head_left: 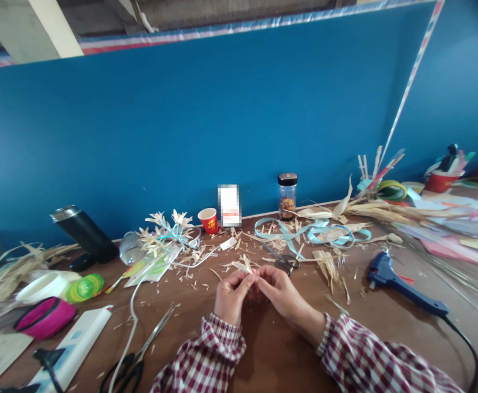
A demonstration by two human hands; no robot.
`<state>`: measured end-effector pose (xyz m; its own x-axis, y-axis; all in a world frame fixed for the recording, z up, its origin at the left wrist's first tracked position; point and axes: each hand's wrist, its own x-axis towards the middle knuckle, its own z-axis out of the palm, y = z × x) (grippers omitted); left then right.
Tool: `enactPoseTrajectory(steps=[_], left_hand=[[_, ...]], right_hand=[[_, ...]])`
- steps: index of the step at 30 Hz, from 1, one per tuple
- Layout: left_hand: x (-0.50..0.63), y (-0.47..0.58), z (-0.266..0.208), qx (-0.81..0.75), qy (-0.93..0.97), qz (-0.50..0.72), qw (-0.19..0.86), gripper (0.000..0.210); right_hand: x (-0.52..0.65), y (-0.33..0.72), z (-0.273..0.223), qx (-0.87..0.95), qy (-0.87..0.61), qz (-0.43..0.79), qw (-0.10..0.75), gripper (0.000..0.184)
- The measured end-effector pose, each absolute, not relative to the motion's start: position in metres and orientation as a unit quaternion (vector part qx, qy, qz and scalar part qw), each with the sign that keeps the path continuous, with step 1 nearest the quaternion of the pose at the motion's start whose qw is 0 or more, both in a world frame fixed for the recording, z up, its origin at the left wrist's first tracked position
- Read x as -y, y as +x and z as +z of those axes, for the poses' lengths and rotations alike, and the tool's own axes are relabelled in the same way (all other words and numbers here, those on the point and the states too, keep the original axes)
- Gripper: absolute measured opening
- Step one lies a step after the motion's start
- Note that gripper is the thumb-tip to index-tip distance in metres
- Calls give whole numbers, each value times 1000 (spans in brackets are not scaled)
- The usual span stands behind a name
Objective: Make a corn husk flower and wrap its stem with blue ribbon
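Note:
In the middle of the table my left hand [232, 295] and my right hand [279, 292] meet, fingertips pinched together. Both grip a small pale bunch of dried corn husk [245, 265], its pointed pieces sticking up and to the left; its lower end is hidden by the fingers. Just beyond my right hand lies a small pair of dark-handled scissors [290, 263]. Husk flowers [173, 226] with light blue stems rest in a bunch to the left. A blue glue gun [402, 286] lies on its side to the right.
Larger scissors [138, 355] lie at front left, near a white cable [133, 300] and a power strip [75, 344]. A red paper cup [208, 220], a lidded glass jar [287, 199] and a leaning black flask [85, 232] stand near the blue partition [222, 120]. Husk scraps litter the tabletop.

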<state>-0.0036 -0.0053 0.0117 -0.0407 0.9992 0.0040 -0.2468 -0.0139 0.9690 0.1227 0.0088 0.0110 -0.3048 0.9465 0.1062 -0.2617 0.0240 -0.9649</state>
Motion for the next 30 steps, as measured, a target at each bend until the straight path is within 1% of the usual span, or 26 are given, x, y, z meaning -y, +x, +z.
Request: enactPoseTrajectory(steps=[6, 10, 15, 19, 23, 27, 30], left_hand=[[4, -4, 7, -441, 428, 579, 536, 22], [3, -6, 6, -441, 448, 580, 517, 17], [3, -7, 11, -458, 492, 585, 454, 18], [4, -8, 17, -480, 535, 579, 385, 17], [7, -8, 23, -480, 582, 587, 294, 13], [9, -7, 25, -482, 610, 595, 203, 9], [10, -6, 26, -481, 627, 585, 182, 7]], right_hand=[[-7, 121, 11, 526, -330, 607, 496, 25], [-6, 121, 13, 529, -320, 612, 493, 25], [-4, 121, 16, 545, -323, 601, 488, 24], [-3, 122, 19, 580, -326, 571, 481, 18], [0, 122, 25, 614, -331, 508, 506, 13], [5, 125, 33, 643, -370, 408, 532, 20], [7, 129, 37, 671, -388, 325, 542, 25]])
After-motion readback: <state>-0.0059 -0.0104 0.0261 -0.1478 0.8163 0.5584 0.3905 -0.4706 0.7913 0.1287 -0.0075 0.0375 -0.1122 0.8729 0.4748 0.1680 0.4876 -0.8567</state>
